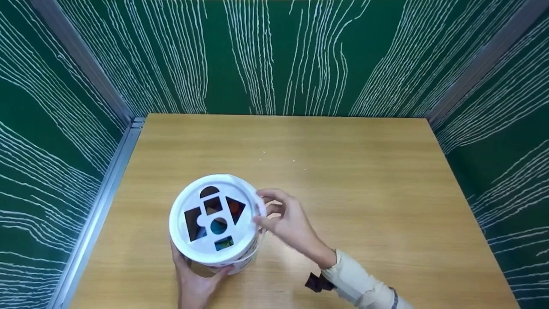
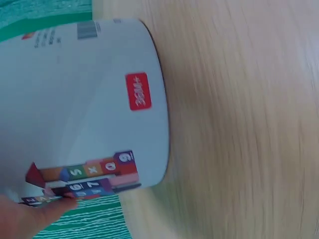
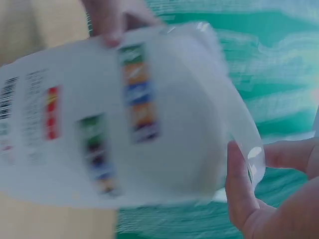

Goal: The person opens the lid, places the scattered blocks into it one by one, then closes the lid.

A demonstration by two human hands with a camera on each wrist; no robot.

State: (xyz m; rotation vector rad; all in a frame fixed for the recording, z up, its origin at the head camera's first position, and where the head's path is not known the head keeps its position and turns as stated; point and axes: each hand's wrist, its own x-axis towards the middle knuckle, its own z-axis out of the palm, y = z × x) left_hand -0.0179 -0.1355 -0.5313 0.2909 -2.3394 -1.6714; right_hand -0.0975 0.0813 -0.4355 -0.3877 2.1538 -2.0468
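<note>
A white shape-sorter bucket (image 1: 246, 259) is tilted above the wooden table, its round lid (image 1: 184, 244) facing up with several cut-out shapes. Colored pieces show dimly through the holes. My left hand (image 1: 195, 281) holds the bucket low on its near left side, thumb toward the front. In the left wrist view, printed letter blocks and a red label (image 2: 138, 91) mark the bucket's wall. At the lid's right edge, my right hand (image 1: 289, 221) pinches a translucent white band, apparently the bucket's handle (image 3: 255, 162), between thumb and fingers.
The wooden table (image 1: 364, 171) carries a few tiny white specks (image 1: 294, 161) toward its middle. Green panels (image 1: 283, 56) with wavy white lines stand at the back and both sides. A metal rail (image 1: 107, 184) runs along the left edge.
</note>
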